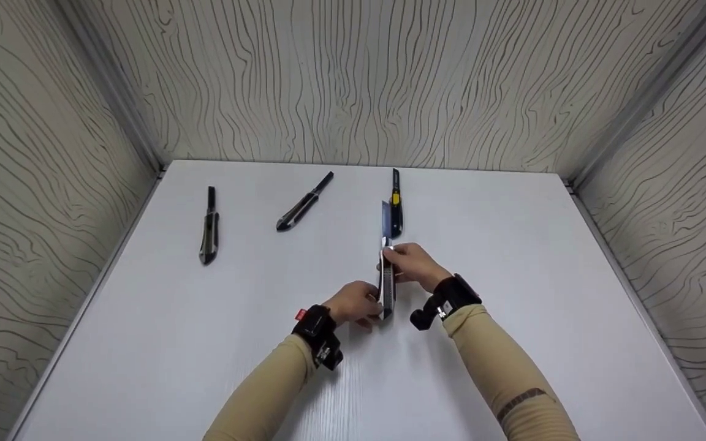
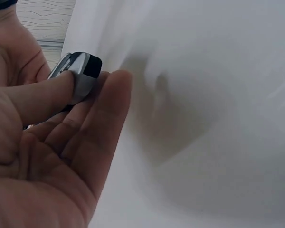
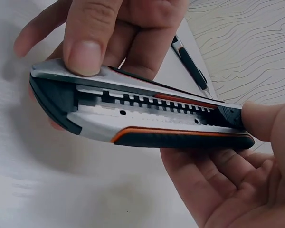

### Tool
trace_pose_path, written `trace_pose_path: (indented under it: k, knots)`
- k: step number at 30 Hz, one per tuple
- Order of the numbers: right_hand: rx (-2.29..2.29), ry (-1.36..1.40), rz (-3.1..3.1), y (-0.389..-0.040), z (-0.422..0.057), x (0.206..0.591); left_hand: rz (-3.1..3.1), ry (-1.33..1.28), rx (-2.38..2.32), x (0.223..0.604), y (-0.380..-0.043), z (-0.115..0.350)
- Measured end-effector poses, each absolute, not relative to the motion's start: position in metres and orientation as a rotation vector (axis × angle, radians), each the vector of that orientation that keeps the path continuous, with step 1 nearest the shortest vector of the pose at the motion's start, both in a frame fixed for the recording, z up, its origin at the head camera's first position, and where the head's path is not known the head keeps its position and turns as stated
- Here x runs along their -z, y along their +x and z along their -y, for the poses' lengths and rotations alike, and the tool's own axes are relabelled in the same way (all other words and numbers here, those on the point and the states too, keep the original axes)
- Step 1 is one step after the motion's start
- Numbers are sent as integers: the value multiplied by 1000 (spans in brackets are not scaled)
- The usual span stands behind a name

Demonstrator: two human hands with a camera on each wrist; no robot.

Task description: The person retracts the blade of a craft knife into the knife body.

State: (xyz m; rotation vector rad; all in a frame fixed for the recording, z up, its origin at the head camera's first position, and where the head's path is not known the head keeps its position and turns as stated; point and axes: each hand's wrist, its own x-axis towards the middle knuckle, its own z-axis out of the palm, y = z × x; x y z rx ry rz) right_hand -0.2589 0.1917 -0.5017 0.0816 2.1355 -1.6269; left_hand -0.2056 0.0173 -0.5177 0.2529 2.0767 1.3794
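Between the two hands is a silver and black utility knife (image 1: 388,288) with orange trim, its long blade (image 1: 386,220) extended away from the person. The left hand (image 1: 353,301) pinches the knife's butt end, thumb on the silver edge and fingers beneath. Farther up the handle, the right hand (image 1: 415,264) grips it near the blade end. In the right wrist view, that hand's thumb presses on the dark slider (image 3: 228,116), with its fingers under the handle. In the head view, the blade overlaps a black utility knife with a yellow slider (image 1: 396,198) lying behind.
Two more dark utility knives lie on the white table (image 1: 144,343): one upright in view at far left (image 1: 209,239), another slanted (image 1: 299,211) nearer the middle. Wood-patterned panels (image 1: 341,79) enclose the table at the back and both sides.
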Motion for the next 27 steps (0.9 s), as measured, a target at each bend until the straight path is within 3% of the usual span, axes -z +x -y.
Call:
trace_pose_path:
  k: [27]
  knots:
    - [1761, 141, -2066, -259, -184, 503, -2044, 255, -1439, 519, -206, -13]
